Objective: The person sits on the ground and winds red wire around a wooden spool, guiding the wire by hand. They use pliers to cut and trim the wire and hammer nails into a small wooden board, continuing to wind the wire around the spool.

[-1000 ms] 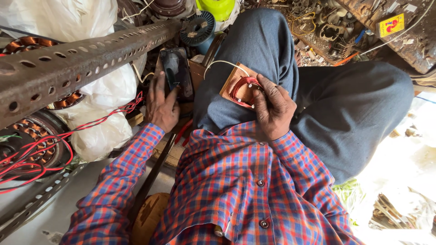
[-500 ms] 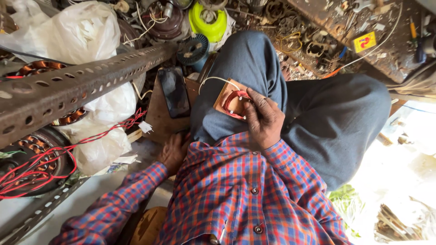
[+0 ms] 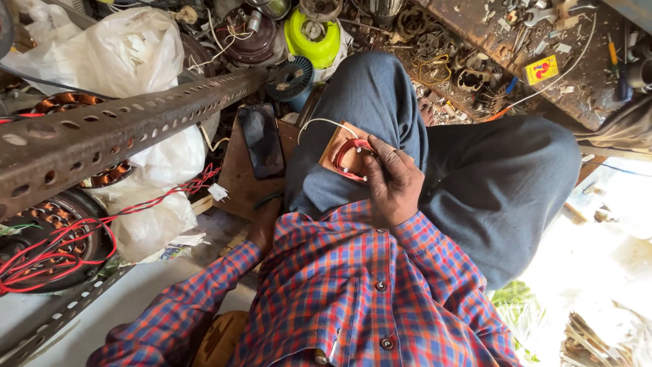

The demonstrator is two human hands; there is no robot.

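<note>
The person's right hand (image 3: 394, 183) rests on the raised left-side knee of the grey-blue trousers (image 3: 380, 115), its grip pinching a small coil of red-brown copper wire (image 3: 350, 158) against a flat brown card (image 3: 337, 146) that lies on the thigh. The thumb and fingers are pressed together over the right edge of the coil, and a thin pale wire lead (image 3: 326, 122) arcs up from the card across the trouser cloth.

The left hand (image 3: 263, 228) hangs low beside the body, next to the near edge of a brown wooden board (image 3: 234, 180). Only its back shows, half hidden by the checked red-and-blue shirt (image 3: 353, 292), so whether its grip is spread or closed cannot be told; nothing visible is in it.

A dark phone (image 3: 261, 139) lies flat on the board, near its far edge. A rusty perforated steel angle bar (image 3: 115, 129) crosses above the board's left side. Behind the bar sit white plastic bags (image 3: 115, 54), and red wires (image 3: 81, 234) trail over a wound motor stator (image 3: 47, 245) at the lower left. A lime-green round housing (image 3: 312, 44) stands beyond the knee.
</note>
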